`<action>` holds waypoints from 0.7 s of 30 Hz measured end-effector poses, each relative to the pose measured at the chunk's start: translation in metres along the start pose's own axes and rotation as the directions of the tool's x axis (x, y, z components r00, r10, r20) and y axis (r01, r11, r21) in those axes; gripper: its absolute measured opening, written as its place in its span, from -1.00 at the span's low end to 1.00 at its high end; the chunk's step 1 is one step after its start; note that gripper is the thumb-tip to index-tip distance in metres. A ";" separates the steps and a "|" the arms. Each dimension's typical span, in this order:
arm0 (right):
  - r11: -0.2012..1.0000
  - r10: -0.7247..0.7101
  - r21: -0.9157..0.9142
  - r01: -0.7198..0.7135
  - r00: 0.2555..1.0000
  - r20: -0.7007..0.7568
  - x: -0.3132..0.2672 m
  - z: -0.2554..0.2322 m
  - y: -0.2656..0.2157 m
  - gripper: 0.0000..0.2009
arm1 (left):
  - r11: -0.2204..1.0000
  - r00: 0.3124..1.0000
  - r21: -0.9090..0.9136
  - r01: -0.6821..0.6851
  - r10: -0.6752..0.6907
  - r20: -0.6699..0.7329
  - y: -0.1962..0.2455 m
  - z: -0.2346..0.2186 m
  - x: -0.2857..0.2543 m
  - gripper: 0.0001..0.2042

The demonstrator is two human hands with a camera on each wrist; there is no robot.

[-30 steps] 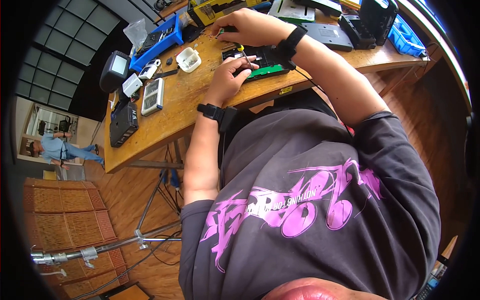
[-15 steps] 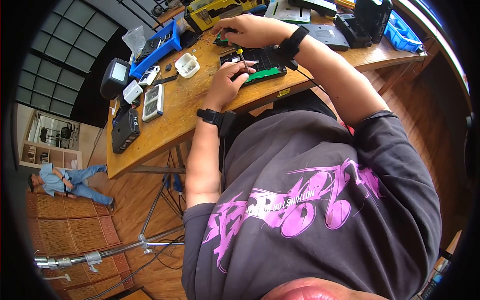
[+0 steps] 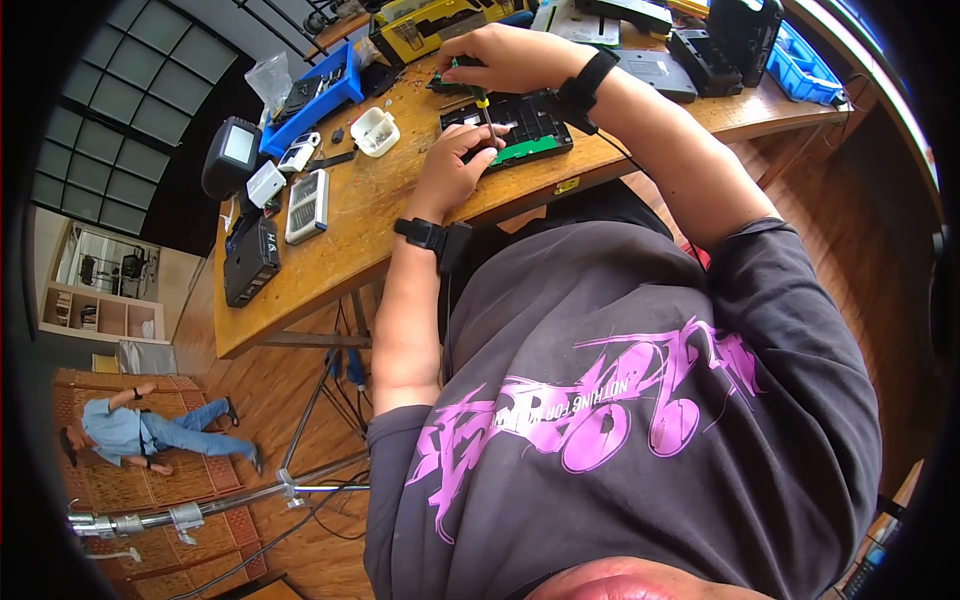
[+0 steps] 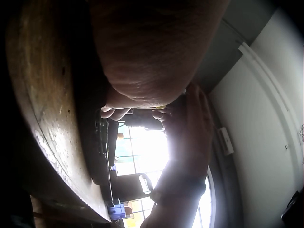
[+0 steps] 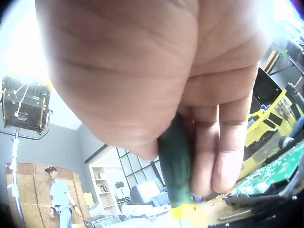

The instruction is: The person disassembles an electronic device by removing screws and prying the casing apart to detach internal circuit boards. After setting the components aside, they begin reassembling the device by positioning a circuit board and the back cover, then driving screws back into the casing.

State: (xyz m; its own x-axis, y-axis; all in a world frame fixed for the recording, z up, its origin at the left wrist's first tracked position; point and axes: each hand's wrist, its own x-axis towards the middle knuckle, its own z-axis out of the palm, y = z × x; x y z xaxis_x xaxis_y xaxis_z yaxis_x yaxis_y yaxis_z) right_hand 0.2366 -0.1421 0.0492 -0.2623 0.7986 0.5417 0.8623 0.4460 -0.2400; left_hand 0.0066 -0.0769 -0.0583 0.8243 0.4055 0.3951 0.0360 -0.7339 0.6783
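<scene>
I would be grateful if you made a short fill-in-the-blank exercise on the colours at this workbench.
1. The right hand grips a screwdriver whose handle is ____.
2. The green circuit board lies along one edge of a ____ housing.
3. The long tray beside the clear plastic bag is ____.
4. The large toolbox beyond the hands is black and ____.

Missing words: green; black; blue; yellow.

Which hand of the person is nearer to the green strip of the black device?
Left. The left hand has its fingers close by one end of the green strip. The right hand is farther off, gripping the screwdriver's green handle.
</scene>
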 end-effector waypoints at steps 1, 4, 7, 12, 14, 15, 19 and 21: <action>1.000 -0.003 -0.009 0.003 1.000 -0.022 -0.001 0.002 0.001 -0.66 | 1.000 1.000 -0.014 0.016 -0.016 0.002 0.001 -0.001 0.000 -0.68; 0.997 -0.023 0.071 0.027 0.998 -0.059 -0.001 0.001 0.001 -0.67 | 0.999 1.000 0.041 -0.019 0.018 0.009 0.002 -0.002 0.002 -0.71; 0.996 -0.027 0.082 0.023 0.999 0.042 -0.001 -0.014 -0.013 -0.68 | 0.998 0.998 0.028 -0.054 0.055 -0.006 -0.002 -0.001 0.001 -0.75; 0.999 0.004 0.039 -0.005 1.000 0.031 0.000 -0.005 -0.017 -0.68 | 1.000 1.000 0.009 -0.030 0.030 0.003 0.000 -0.003 0.001 -0.78; 0.998 0.042 0.047 -0.044 0.998 0.056 -0.004 -0.006 -0.021 -0.66 | 1.000 1.000 0.001 -0.024 0.024 0.015 0.002 -0.002 -0.001 -0.81; 0.996 -0.004 0.091 -0.001 0.998 0.060 -0.003 -0.008 -0.020 -0.67 | 1.000 1.000 0.007 -0.016 0.016 0.016 0.004 -0.003 -0.001 -0.80; 0.999 0.029 -0.039 -0.023 0.986 0.163 -0.001 -0.022 -0.035 -0.68 | 1.000 1.000 -0.022 -0.004 0.004 0.022 0.006 -0.003 0.000 -0.80; 1.000 -0.014 -0.022 0.016 0.997 0.081 -0.004 -0.008 -0.028 -0.70 | 1.000 1.000 -0.017 -0.013 0.013 0.019 0.005 -0.002 -0.001 -0.79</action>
State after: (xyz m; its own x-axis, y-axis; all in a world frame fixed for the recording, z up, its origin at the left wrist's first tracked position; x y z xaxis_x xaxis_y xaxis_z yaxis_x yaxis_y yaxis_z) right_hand 0.2173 -0.1609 0.0598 -0.3090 0.8223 0.4779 0.8673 0.4498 -0.2131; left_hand 0.0048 -0.0799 -0.0537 0.8352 0.3857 0.3920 0.0162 -0.7298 0.6834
